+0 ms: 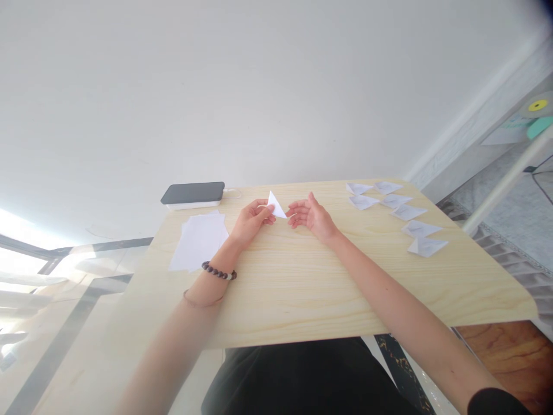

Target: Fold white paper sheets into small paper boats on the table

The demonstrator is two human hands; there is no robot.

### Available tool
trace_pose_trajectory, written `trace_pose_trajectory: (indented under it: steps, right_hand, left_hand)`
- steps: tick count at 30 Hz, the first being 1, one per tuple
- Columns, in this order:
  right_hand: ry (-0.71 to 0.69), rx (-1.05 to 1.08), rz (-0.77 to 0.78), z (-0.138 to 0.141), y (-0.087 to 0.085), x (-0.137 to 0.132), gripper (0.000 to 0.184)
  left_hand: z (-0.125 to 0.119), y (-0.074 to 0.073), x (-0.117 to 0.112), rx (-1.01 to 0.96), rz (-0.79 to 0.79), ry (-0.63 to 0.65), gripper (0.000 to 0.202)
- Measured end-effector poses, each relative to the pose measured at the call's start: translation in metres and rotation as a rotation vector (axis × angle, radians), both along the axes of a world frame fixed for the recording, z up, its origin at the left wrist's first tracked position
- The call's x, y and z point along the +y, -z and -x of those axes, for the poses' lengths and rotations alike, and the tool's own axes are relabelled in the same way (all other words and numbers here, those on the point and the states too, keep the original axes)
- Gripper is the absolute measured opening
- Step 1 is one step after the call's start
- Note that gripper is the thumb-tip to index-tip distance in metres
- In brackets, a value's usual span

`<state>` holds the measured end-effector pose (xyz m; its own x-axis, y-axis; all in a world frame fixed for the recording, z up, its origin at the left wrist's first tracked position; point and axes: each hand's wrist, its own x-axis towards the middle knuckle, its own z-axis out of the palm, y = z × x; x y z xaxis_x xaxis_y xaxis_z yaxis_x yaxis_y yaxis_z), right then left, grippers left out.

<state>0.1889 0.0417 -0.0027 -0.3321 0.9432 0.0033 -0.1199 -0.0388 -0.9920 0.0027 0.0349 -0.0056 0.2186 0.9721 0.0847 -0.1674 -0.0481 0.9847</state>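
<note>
Plain white wall (pixel 259 86) fills the upper half of the view, and below it a pale wood-grain tabletop (pixel 302 288) stretches away from the person, whose bare forearms reach forward across it from the bottom edge.

Near the far middle of the tabletop, held just above the wood, is a small folded white paper triangle (pixel 276 206). Its long axis slants from upper left to lower right in the view. One sharp tip points up and away toward the wall, and the lower corner points right, toward the other hand.

The left hand (pixel 253 222) is closed on the triangle, with thumb and fingertips pinching its left edge and the other fingers curled in under it. A dark beaded bracelet (pixel 219 272) circles that wrist.

The right hand (pixel 313 216) is open and holds nothing. Its palm is turned inward and its fingers are loosely spread and slightly curled. Its fingertips sit just beside the triangle's lower right corner, and I cannot tell whether they touch it.

To the left of the left hand lies a stack of flat white paper sheets (pixel 199 241), slightly fanned. Beyond it, at the far edge, a dark rectangular slab (pixel 193 194) rests on a thin white base.

Along the right side of the tabletop, well apart from the hands, several folded white paper pieces (pixel 420 229) lie in a loose line that curves from the far edge toward the person.
</note>
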Motion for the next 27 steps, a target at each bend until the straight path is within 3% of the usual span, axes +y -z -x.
trace_pose_trajectory:
  steps: [4, 8, 14, 27]
  right_hand:
    - [-0.032, 0.148, 0.138, -0.007, -0.002, 0.005, 0.071]
    - [-0.111, 0.194, 0.207, -0.007, -0.004, 0.003, 0.066]
    - [-0.156, 0.044, 0.082, -0.003, -0.001, -0.004, 0.028]
    - [-0.171, 0.013, 0.023, -0.003, 0.0, -0.005, 0.03]
  left_hand:
    - [0.0, 0.0, 0.001, 0.052, -0.016, -0.038, 0.027]
    - [-0.002, -0.002, -0.001, 0.113, -0.055, -0.055, 0.029]
    - [-0.004, -0.005, -0.005, 0.139, -0.101, -0.067, 0.03]
    - [-0.005, -0.004, -0.005, 0.192, -0.159, -0.025, 0.025]
